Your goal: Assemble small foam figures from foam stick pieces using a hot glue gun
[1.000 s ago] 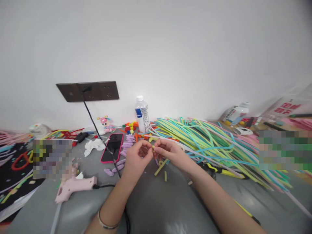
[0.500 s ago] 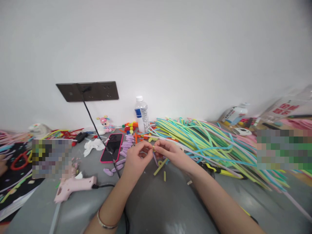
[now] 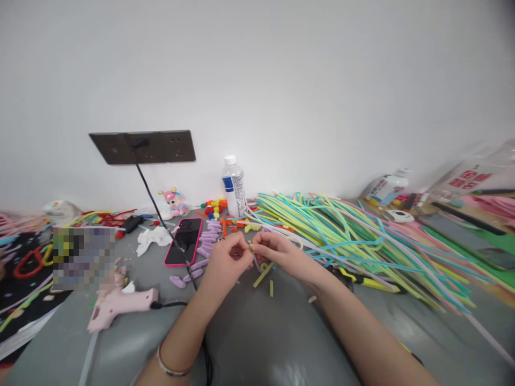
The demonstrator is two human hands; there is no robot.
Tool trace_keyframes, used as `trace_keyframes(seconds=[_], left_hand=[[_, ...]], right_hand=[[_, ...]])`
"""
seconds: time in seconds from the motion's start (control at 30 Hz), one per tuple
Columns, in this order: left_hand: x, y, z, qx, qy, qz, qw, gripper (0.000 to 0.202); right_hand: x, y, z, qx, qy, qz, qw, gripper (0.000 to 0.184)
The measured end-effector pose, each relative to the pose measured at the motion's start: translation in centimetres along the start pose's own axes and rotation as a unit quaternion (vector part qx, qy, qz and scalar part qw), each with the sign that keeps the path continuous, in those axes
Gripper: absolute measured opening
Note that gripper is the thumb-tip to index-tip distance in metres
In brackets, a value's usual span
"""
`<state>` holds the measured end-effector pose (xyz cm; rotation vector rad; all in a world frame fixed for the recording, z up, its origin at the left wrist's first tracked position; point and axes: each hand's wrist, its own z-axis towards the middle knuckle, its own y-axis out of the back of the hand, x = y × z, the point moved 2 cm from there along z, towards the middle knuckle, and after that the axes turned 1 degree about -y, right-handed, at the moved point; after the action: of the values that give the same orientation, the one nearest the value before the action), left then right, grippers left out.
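Over the grey table my left hand (image 3: 230,258) and my right hand (image 3: 281,255) meet, fingertips closed in a pinch on a small yellow pipe cleaner piece (image 3: 251,247). The fingers hide most of its shape. Just below my right hand, a yellow-green pipe cleaner piece with a curled end (image 3: 263,274) lies on the table beside a short straight cut piece (image 3: 271,288). Left of my left hand are several fuzzy lilac pieces (image 3: 208,236). A large bundle of long pastel pipe cleaners (image 3: 322,225) spreads out behind and to the right of my right hand.
A pink glue gun (image 3: 123,307) and a phone with a pink edge (image 3: 184,241) lie to the left, with a black cable (image 3: 161,214) crossing the phone. A bottle (image 3: 234,187) stands by the wall. Yellow-and-black pliers (image 3: 372,282) lie right, partly under the bundle.
The view has shifted slightly. My hands stay together, with the fingers turned a little around the small yellow piece, which shows slightly more now.
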<state>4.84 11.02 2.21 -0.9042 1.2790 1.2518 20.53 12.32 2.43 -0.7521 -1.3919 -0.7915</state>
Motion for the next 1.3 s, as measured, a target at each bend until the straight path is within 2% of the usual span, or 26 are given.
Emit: trace_keyframes(seconds=[0.1,0.27,0.4,0.53,0.7,0.77,0.93,1.3], left_hand=[[0.0,0.0,0.2,0.003,0.025,-0.061,0.998,0.015],[-0.2,0.1,0.4,0.001,0.053,-0.145,0.988,0.027],[-0.4,0.2,0.3,0.001,0.055,-0.135,0.989,0.031],[-0.7,0.1,0.3,0.003,0.048,-0.102,0.994,0.027],[-0.6,-0.1,0.2,-0.005,0.055,-0.08,0.995,0.023],[-0.4,-0.1,0.2,-0.01,0.056,-0.071,0.996,0.022],[-0.3,-0.1,0.1,-0.005,0.06,-0.069,0.996,0.022],[-0.8,0.1,0.3,0.012,0.066,-0.076,0.995,0.034]], right_hand=[[0.2,0.1,-0.1,-0.005,-0.009,0.021,1.0,0.04],[0.5,0.4,-0.2,-0.069,-0.003,0.049,0.996,0.037],[0.5,0.3,-0.1,-0.076,0.008,0.037,0.996,0.034],[0.3,0.1,0.2,-0.096,0.046,-0.006,0.994,0.023],[0.2,-0.1,0.1,-0.137,0.092,-0.111,0.98,0.003],[0.4,-0.2,0.0,-0.145,0.1,-0.155,0.972,0.004],[0.9,-0.1,-0.3,-0.137,0.099,-0.198,0.965,0.006],[1.1,0.7,-0.4,-0.089,0.105,-0.169,0.976,0.006]])
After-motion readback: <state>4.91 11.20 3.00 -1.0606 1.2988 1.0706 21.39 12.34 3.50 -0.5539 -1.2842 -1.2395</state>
